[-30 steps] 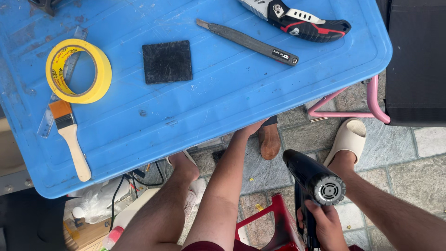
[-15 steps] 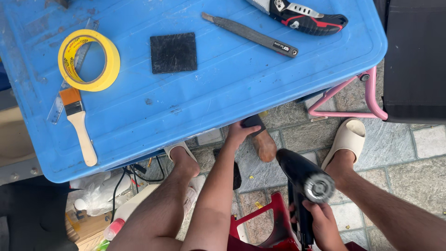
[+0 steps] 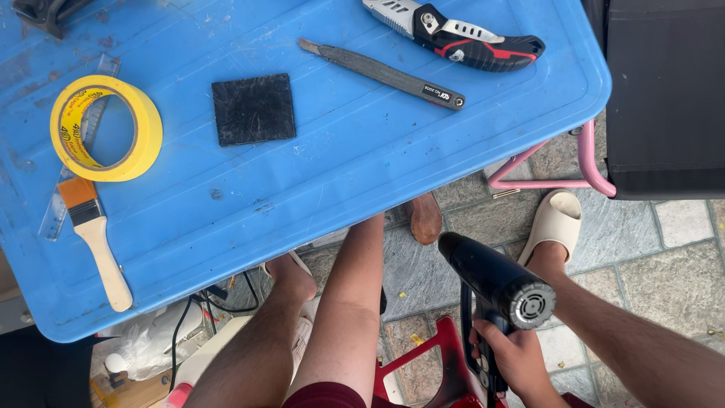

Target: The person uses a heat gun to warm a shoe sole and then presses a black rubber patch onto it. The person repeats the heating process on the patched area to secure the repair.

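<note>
Right hand [image 3: 517,359] is wrapped around the grip of a black heat gun [image 3: 495,283], low beside the right leg, nozzle slanting up and left toward the blue table's [image 3: 362,181] near edge. Left hand is hidden under that table, only its forearm [image 3: 355,295] in sight, so its state cannot be told. On top lie a yellow tape roll [image 3: 147,125] and brush [image 3: 94,238] at the left, a black square pad [image 3: 253,109] mid-table, a folding knife [image 3: 461,38] and slim cutter [image 3: 385,74] beyond
</note>
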